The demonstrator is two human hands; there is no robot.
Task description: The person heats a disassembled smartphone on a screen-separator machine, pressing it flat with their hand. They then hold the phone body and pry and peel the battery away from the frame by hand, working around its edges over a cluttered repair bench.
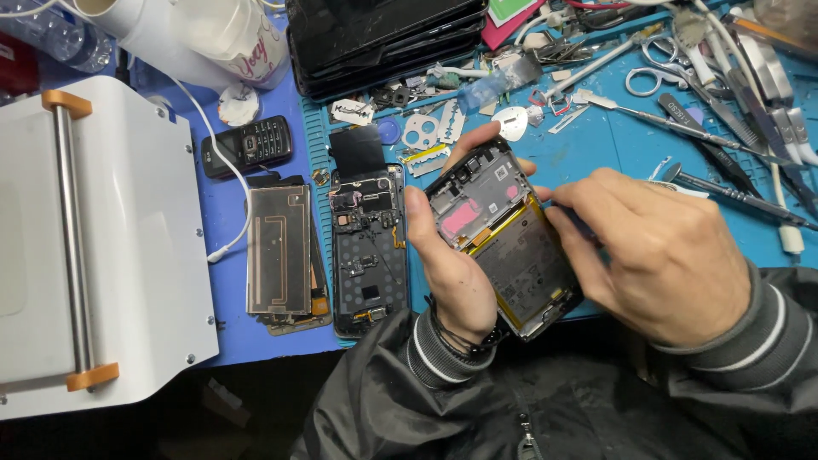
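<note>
L hand (pixel 456 273) is gripping an opened smartphone (pixel 503 234) w/ back cover off, fingers curled round its left edge, fingertips reaching over the top end; phone is being held tilted, just above the near edge of the blue work mat (pixel 596 153). Inside it a dark battery w/ yellow edging and a pink part near the top are showing. R hand (pixel 656 255) is resting against the phone's right edge, fingers bunched and pinched close together at the frame; whether it's holding a tool I can't tell, tip is hidden.

Just beside the L hand, on the mat's left end, a stripped phone frame (pixel 369 247) is lying flat, w/ a copper-coloured back panel (pixel 279 251) next to it on the blue table. A small black keypad phone (pixel 249 146) is lying further back. White machine w/ orange-capped bar (pixel 94 238) is sitting at far left. Stack of black screens (pixel 383 38) is at the top. Scissors (pixel 652 78), tweezers (pixel 682 128) and metal pry picks (pixel 511 123) are scattered over the mat's back and right side, well apart from both hands.
</note>
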